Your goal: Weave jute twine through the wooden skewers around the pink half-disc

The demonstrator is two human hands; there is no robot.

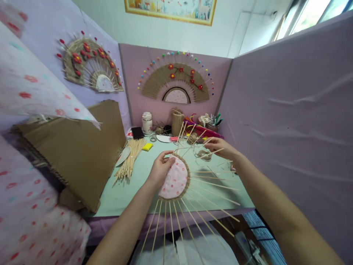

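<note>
My left hand (pixel 161 167) grips the upper left edge of a half-round fan base (pixel 176 178), thumb on its pink flowered cloth. Brown twine trims the curved rim. Thin wooden sticks (pixel 215 187) fan out from that rim, upward, to the right and down over my lap. At the upper right, my right hand (pixel 216 145) is closed, its fingertips pinched together beside the end of a stick. Whether they hold that stick or a strand of twine is too small to tell. A loose coil of twine (pixel 204 155) lies on the table just below this hand.
Left on the table (pixel 143 198) are a bundle of sticks (pixel 131 158) and a yellow packet (pixel 147 147). Behind stand a white jar (pixel 147 123), a twine-wrapped pot (pixel 177 123) and a pen holder (pixel 213 126). Cardboard (pixel 74 151) leans left. Finished fans (pixel 176 82) hang on the partitions.
</note>
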